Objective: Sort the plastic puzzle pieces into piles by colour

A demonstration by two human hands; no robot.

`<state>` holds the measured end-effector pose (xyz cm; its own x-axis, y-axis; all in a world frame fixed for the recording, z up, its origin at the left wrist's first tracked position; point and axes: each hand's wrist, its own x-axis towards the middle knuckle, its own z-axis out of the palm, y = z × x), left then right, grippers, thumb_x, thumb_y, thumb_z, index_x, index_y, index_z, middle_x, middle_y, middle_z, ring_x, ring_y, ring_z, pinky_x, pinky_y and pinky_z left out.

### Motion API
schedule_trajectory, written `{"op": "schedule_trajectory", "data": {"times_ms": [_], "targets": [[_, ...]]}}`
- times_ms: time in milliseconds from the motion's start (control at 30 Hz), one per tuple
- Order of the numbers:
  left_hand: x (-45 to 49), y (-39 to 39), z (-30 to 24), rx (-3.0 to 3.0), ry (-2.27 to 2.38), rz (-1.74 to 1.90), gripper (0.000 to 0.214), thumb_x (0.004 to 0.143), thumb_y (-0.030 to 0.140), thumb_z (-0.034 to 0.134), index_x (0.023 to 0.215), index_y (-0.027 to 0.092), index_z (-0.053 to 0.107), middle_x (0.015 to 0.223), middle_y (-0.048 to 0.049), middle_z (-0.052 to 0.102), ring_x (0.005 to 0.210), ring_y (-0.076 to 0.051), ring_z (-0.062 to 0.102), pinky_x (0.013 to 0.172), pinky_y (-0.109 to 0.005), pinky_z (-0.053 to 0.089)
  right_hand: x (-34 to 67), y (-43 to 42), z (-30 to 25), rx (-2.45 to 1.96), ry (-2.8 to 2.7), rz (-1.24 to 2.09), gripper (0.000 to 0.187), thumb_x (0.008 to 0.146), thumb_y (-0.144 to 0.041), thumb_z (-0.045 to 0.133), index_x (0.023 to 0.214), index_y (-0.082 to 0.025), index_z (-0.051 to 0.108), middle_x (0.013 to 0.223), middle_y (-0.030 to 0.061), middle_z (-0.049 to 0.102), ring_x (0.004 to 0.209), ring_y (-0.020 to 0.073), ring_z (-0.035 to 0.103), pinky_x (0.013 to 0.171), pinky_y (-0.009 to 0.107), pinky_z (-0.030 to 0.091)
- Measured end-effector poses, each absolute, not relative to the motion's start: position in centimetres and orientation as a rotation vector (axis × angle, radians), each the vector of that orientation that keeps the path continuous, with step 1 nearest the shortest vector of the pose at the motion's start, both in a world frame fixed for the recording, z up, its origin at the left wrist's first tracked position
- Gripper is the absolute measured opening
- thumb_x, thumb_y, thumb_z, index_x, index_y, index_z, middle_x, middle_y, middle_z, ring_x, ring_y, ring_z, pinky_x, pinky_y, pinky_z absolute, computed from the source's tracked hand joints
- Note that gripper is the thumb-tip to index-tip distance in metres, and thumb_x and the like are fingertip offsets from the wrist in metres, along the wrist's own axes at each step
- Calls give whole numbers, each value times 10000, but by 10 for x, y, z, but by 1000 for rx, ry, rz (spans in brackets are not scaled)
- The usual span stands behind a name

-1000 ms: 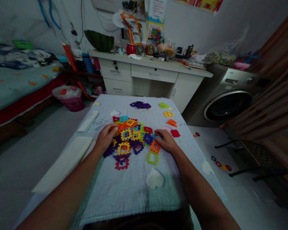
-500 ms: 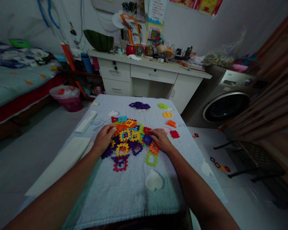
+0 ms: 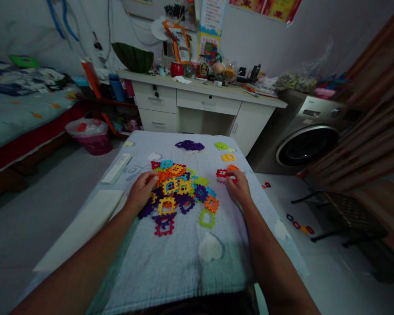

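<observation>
A heap of toothed plastic building pieces (image 3: 184,187) in yellow, orange, purple, blue, green and red lies on the cloth-covered table (image 3: 180,262). At the heap's left edge rests my left hand (image 3: 142,189), its fingers curled together against the pieces; whatever they may hold is hidden. My right hand (image 3: 239,187) is to the right of the heap and pinches a red window-like building piece (image 3: 222,173) just above the cloth. Behind this hand an orange piece (image 3: 233,167) shows partly. Nearest to me in the heap lie a green square frame (image 3: 201,218) and a red one (image 3: 157,229).
Farther back are purple pieces (image 3: 189,145), green pieces (image 3: 221,145) and a yellow piece (image 3: 228,157). A white box (image 3: 117,168) and a pale flat panel (image 3: 82,227) lie along the left side. A desk (image 3: 197,92) and washing machine (image 3: 302,135) stand beyond.
My right hand has moved right, away from the heap, carrying the red building piece toward the separate orange and red pieces. My left hand has stayed at the heap.
</observation>
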<state>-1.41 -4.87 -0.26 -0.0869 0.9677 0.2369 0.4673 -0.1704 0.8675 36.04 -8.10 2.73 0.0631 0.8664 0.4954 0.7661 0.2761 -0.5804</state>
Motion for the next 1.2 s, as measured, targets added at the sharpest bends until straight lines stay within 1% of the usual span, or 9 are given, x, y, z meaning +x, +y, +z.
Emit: {"op": "schedule_trajectory", "data": {"times_ms": [167, 300, 500, 633, 700, 800, 933, 1000, 1200], "targets": [[-14, -50, 0, 1661, 1577, 1202, 380, 827, 502, 527, 1037, 214, 660, 1127, -52, 671, 1063, -242, 611, 1018, -377, 433, 407, -85, 32, -1663, -1537, 42, 179, 802, -285, 532, 900, -193, 650, 955, 98, 698, 918, 245, 606, 919, 412, 429], [-15, -49, -2, 1663, 1560, 1209, 386, 820, 501, 536, 1044, 212, 658, 1137, -60, 669, 1073, -244, 607, 1025, -380, 429, 428, -87, 30, -1719, -1474, 39, 164, 740, -278, 536, 841, -192, 632, 875, 79, 687, 859, 239, 607, 878, 405, 446], [-14, -50, -1, 1655, 1540, 1215, 384, 818, 498, 547, 1043, 205, 651, 1159, -67, 659, 1096, -249, 599, 1044, -398, 415, 431, -89, 27, -1834, -1519, 173, 165, 654, -246, 551, 810, -208, 589, 790, 23, 645, 762, 203, 585, 774, 341, 458], [-15, -50, -2, 1657, 1540, 1217, 375, 822, 493, 552, 1045, 209, 652, 1153, -63, 661, 1088, -246, 602, 1041, -395, 417, 429, -90, 26, -1986, -1610, 269, 182, 651, -208, 536, 824, -203, 594, 743, 9, 608, 698, 183, 552, 693, 304, 432], [-15, -49, -3, 1662, 1540, 1216, 374, 825, 492, 553, 1050, 210, 652, 1152, -62, 661, 1092, -246, 600, 1041, -391, 416, 429, -90, 25, -2037, -1629, 224, 193, 668, -209, 539, 849, -196, 603, 783, 23, 611, 736, 188, 552, 703, 304, 428], [-15, -49, -3, 1658, 1536, 1206, 379, 827, 491, 548, 1056, 207, 649, 1145, -62, 661, 1087, -247, 600, 1033, -389, 420, 427, -89, 22, -2077, -1629, 120, 241, 707, -254, 574, 929, -179, 625, 925, 66, 631, 877, 211, 565, 790, 321, 434], [-13, -50, 0, 1648, 1542, 1213, 385, 817, 488, 543, 1045, 197, 648, 1141, -71, 658, 1081, -254, 598, 1027, -394, 421, 419, -89, 19, -2136, -1630, 95, 458, 753, -432, 641, 1135, -181, 611, 1060, 97, 628, 987, 243, 564, 869, 366, 422], [-13, -50, 1, 1650, 1548, 1210, 378, 813, 485, 542, 1037, 200, 650, 1134, -69, 659, 1079, -255, 597, 1027, -392, 420, 414, -89, 19, -2184, -1641, 93, 525, 747, -482, 663, 1187, -203, 599, 1093, 102, 625, 1010, 262, 562, 876, 387, 416], [-13, -50, 0, 1632, 1545, 1217, 374, 805, 483, 550, 1035, 207, 651, 1128, -60, 665, 1058, -249, 605, 1011, -387, 430, 409, -91, 23, -2210, -1655, 52, 489, 749, -404, 664, 1190, -197, 621, 1166, 138, 598, 1091, 315, 536, 930, 447, 405]]}}
